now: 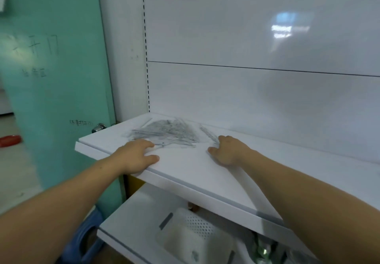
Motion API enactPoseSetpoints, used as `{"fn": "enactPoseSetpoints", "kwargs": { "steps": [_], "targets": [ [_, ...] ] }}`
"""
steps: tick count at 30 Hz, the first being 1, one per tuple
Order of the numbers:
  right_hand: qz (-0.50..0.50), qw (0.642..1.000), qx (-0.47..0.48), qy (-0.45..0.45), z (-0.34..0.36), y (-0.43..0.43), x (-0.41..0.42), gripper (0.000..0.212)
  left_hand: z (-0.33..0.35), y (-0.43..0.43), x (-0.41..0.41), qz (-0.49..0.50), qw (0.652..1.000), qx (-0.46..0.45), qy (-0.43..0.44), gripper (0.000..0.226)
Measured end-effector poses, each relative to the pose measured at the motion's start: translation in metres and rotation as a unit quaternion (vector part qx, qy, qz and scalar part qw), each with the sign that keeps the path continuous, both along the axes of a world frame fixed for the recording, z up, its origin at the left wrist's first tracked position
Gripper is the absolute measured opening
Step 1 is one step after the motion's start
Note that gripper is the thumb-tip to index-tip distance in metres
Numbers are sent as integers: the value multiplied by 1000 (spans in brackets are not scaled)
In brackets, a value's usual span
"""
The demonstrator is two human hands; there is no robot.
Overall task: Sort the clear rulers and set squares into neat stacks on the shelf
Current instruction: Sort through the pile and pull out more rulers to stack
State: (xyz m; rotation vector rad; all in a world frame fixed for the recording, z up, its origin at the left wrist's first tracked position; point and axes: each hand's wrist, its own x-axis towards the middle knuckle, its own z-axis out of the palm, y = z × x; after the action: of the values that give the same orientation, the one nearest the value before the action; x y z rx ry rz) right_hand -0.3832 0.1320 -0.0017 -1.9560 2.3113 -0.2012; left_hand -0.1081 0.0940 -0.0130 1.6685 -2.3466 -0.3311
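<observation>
Head view of a white shelf (287, 160) with a white back panel (246, 37) behind it.

A loose pile of clear rulers and set squares (164, 133) lies near the back left corner of the shelf. The pieces overlap at many angles, and blur keeps them from being told apart. A single ruler (206, 132) lies just right of the pile, running from the back of the shelf toward the front.

The left hand (136, 156) rests palm down near the front edge. Its fingers are relaxed and spread, holding nothing, and the fingertips reach the near edge of the pile.

The right hand (228, 150) rests on the shelf to the right of the pile, with the thumb stretched left. Its fingers bend down at the near end of the single ruler. Whether they grip it or only touch it cannot be told.

Both forearms enter from the bottom of the view and cross the front edge of the shelf.

A lower shelf (131, 212) below carries a white perforated basket (195, 228). A teal door (57, 78) with faint handwriting and a metal handle (99, 127) stands to the left. A red object (10, 140) lies on the floor beyond the door.
</observation>
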Motion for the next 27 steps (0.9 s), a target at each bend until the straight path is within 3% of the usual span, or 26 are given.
{"fn": "enactPoseSetpoints", "kwargs": {
  "steps": [6,10,12,17,23,27],
  "targets": [
    [-72,997,6,0,-6,-54,2,60,3,-53,1,-20,1000,-20,7,64],
    [-12,1000,-15,-8,-4,-88,3,48,4,-86,-16,-49,998,-35,13,66],
    [15,999,-17,-37,0,-102,6,52,6,-104,-26,-59,998,-27,10,70],
    [-1,993,17,-113,12,-122,7,62,9,-137,-39,-87,995,13,-39,70],
    [6,984,50,-169,15,-129,4,50,11,-166,-47,-138,990,-25,-11,64],
    [-2,981,36,-192,13,-128,6,40,12,-185,-57,-178,975,-13,-134,54]
  ]
}}
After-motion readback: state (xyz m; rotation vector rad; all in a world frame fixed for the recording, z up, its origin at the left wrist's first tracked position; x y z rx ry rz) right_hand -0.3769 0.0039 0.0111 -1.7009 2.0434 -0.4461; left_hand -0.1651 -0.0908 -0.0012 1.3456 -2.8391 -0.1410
